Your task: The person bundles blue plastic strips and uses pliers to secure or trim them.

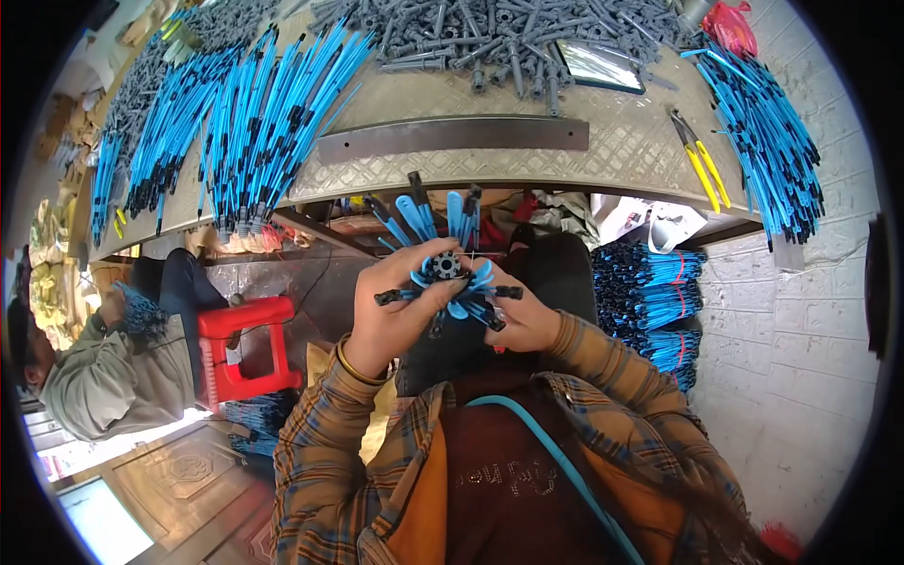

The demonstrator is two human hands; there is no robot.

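Observation:
Over my lap, between both hands, is a bundle of blue strips [414, 218] with black ends. The strips fan out around a dark round notched hub [445, 266], which faces up. My left hand [400, 306] is closed around the bundle, its thumb lying beside the hub. On the other side my right hand [523, 318] has its fingers bent in against the strips. Part of those fingers is hidden behind the strips, so their exact grip on the right side is partly covered.
Ahead is a table [650, 155] with a flat metal bar [452, 138], grey plastic parts [508, 42], yellow-handled pliers [702, 160] and blue strip piles [273, 132]. Tied blue bundles [659, 292] are stacked at right. A person [122, 367] works at left near a red stool [250, 339].

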